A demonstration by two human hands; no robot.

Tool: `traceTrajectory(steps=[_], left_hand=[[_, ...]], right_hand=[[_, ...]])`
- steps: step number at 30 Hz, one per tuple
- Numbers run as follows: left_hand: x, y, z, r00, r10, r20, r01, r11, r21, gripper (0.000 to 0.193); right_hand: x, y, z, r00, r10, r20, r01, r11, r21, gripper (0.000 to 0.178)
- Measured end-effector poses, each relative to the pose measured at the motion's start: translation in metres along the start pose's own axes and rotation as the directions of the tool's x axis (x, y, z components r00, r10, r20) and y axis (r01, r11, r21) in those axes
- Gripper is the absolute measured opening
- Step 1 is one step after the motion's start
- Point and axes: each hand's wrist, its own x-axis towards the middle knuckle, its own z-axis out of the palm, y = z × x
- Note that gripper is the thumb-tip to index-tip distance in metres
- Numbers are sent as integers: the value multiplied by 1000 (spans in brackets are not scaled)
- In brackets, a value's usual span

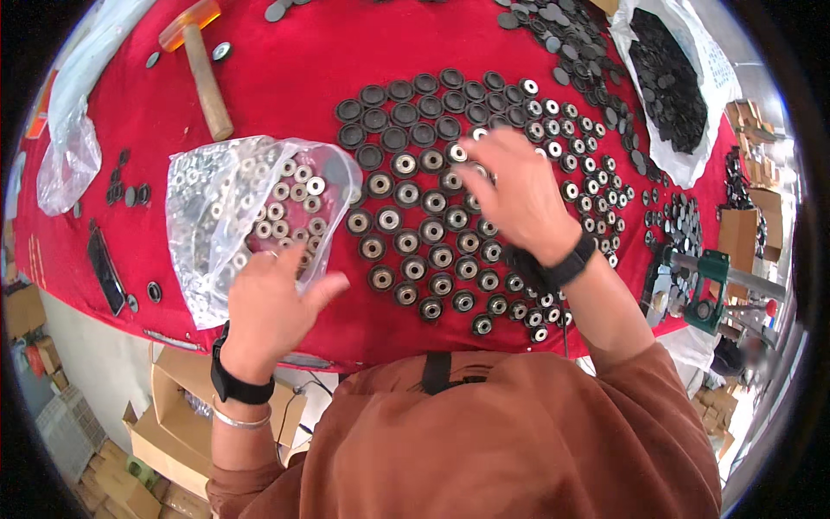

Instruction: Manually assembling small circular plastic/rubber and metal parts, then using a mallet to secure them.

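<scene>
My left hand (275, 303) is over the near right side of a clear plastic bag (186, 229) of silver metal rings (275, 210). Its thumb stretches to the right and the fingers point into the bag, partly spread, with nothing visible in them. Slightly blurred, my right hand (523, 190) is above rows of round black caps. Thumb and forefinger lie on either side of a shiny metal ring (457, 153). Many nearer caps have a metal ring seated in them, like this ringed cap (432, 230). Bare black caps (404, 114) fill the far rows.
A wooden-handled mallet (206, 78) with an orange head lies far left on the red cloth (285, 78). A white bag (709, 78) of black discs stands far right. Loose discs (575, 52) are scattered beside it. A green-and-steel tool (711, 290) stands at the right edge, and a phone (105, 270) lies left.
</scene>
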Motion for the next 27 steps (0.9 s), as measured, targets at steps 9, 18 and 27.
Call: traceTrajectory(steps=[9, 18, 27], left_hand=[[-30, -32, -39, 970, 189, -151, -163, 973, 164, 8], [-89, -35, -114, 989, 138, -57, -107, 921, 375, 12], [-1, -33, -7, 998, 9, -55, 3, 976, 218, 30]], right_hand=[[-29, -47, -21, 985, -172, 23, 167, 977, 136, 18], [-58, -54, -40, 995, -92, 30, 89, 993, 78, 20], [-70, -59, -31, 992, -124, -3, 123, 983, 136, 19]])
